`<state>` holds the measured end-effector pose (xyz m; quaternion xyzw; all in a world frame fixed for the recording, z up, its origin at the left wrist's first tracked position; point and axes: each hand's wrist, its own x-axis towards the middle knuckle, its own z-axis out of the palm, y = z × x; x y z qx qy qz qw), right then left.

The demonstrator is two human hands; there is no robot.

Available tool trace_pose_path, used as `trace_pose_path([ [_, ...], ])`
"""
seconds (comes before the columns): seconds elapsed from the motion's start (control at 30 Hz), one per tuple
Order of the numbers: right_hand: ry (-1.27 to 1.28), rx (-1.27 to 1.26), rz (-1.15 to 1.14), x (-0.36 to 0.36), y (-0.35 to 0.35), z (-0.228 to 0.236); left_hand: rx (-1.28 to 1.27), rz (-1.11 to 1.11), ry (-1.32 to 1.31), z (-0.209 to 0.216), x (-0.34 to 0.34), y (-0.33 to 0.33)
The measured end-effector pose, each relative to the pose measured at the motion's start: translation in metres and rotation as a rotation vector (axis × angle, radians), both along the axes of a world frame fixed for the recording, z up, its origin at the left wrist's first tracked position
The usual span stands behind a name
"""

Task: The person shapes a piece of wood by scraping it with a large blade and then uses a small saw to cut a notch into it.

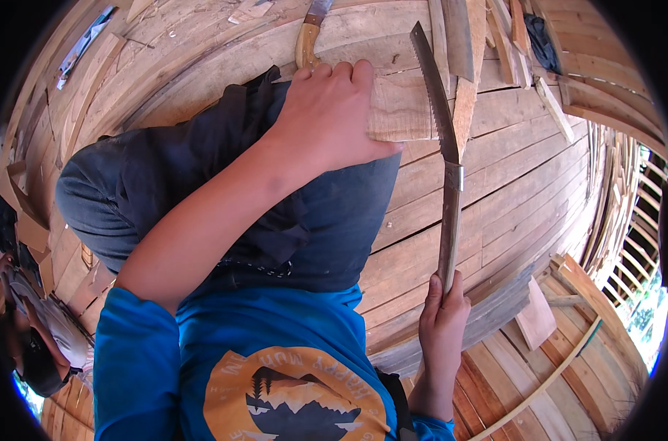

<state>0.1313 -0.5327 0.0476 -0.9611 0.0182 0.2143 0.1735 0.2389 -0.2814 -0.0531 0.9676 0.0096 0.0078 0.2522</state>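
Observation:
My left hand (328, 117) is closed on a short wooden board (401, 110), fingers over its far edge and thumb along its near edge, beside my bent knee. In my right hand (444, 312) is the long wooden handle of a pruning saw (450, 220), gripped near its lower end. The saw's curved, toothed blade points away from me and crosses the board's right end; whether the teeth touch the wood I cannot tell. Just beyond my left knuckles lies a tool with a curved wooden handle (307, 45), its blade partly cut off by the picture's upper edge.
Beneath me is a plank floor (488, 206). Loose wood strips (554, 109) lie at the far right, near a dark cloth or bag (542, 42). A grey beam (488, 312) runs at the right, with a thin curved strip (543, 386) past it. Another person (44, 334) is at the left edge.

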Motion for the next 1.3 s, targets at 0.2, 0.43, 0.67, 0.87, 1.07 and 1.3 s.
trace_pose_path([
  [0.2,0.001,0.027,-0.073,-0.019,0.001,0.004,0.046,0.005,-0.041,-0.001,0.001,-0.004],
  [0.43,-0.021,0.005,-0.026,-0.006,0.011,0.001,0.057,0.078,0.046,0.008,0.005,-0.002],
  [0.67,-0.051,0.033,-0.036,-0.019,-0.001,-0.010,-0.027,0.049,0.196,0.015,0.017,0.012],
  [0.87,-0.040,0.047,-0.055,-0.022,-0.004,-0.012,-0.025,-0.028,0.229,0.016,0.019,0.017],
  [1.07,-0.016,0.030,-0.046,-0.022,-0.005,-0.009,-0.065,-0.029,0.288,0.020,0.020,0.021],
  [1.3,0.008,0.128,-0.095,-0.029,0.001,-0.016,-0.079,-0.011,0.314,0.018,0.014,0.027],
])
